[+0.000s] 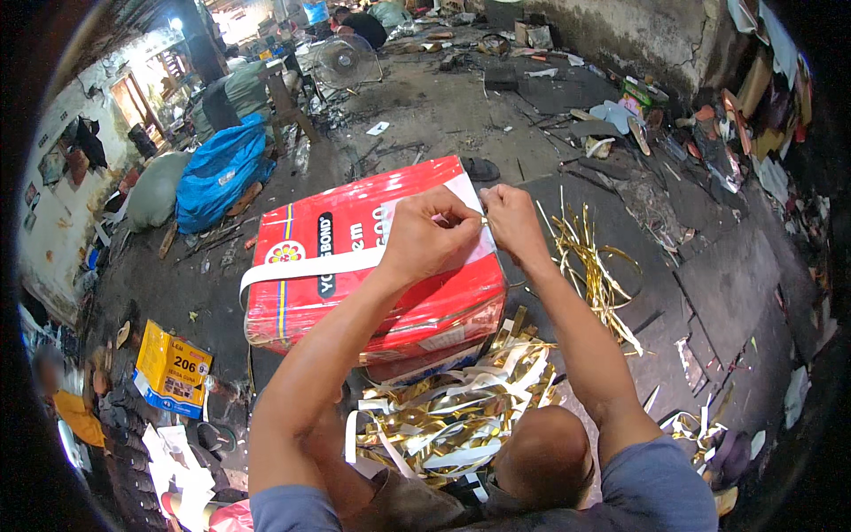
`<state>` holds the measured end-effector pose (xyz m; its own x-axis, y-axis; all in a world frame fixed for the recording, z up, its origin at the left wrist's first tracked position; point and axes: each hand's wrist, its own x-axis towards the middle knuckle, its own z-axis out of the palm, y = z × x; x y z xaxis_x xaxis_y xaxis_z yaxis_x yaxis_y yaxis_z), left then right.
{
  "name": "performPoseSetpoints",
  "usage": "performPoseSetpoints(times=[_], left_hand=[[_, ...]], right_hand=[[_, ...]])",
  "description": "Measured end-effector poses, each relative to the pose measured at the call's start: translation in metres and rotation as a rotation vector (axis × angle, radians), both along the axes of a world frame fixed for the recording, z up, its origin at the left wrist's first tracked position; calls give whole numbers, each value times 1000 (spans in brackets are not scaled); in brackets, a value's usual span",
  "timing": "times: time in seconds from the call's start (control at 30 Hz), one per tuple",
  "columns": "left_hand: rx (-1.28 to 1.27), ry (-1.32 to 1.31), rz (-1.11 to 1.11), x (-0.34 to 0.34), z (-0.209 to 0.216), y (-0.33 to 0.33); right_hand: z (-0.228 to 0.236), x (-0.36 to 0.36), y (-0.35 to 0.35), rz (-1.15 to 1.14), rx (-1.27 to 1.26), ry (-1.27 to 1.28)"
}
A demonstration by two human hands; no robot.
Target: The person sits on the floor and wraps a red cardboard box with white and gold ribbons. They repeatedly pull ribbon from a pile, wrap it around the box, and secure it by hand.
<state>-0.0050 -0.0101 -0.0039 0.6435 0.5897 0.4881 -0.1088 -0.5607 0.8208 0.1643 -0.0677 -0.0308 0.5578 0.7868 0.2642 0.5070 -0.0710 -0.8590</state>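
Observation:
Over the far right edge of a red carton point(372, 319), my left hand point(428, 232) is closed in a pinch. Close beside it, my right hand point(514, 223) is closed too, its fingers curled. Between the fingertips shows a small bit of a narrow gold strip point(484, 221); my fingers hide most of it. A white strip point(310, 263) lies across the carton's top, running from its left edge to beneath my left hand. Right of my right forearm lies a bundle of thin gold strips point(589, 266). A heap of white and gold strips point(461, 408) lies between the carton and my knee.
A yellow and blue box point(173, 368) stands on the floor at left. Beyond it are a blue plastic bag point(222, 173) and a stuffed sack point(155, 192). A standing fan point(344, 62) and a person point(362, 27) are far back. Scraps line the right wall.

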Motion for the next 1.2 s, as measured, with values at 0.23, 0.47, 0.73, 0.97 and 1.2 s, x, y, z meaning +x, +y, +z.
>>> performPoseSetpoints(times=[0.23,0.47,0.73,0.97,1.2], left_hand=[[-49,0,40,7,4,0],[107,33,67,8,10,-1],[-19,-23,48,13,7,-3],[26,-14,32,17,9,-6],[41,37,65,6,7,-2]], right_hand=[[-81,13,3,1,29,91],[-144,19,-2,-11,45,166],[-213,31,-4,-57,15,194],[-279,52,-10,-160,-67,164],[-299,40,-39,-232,-287,-120]])
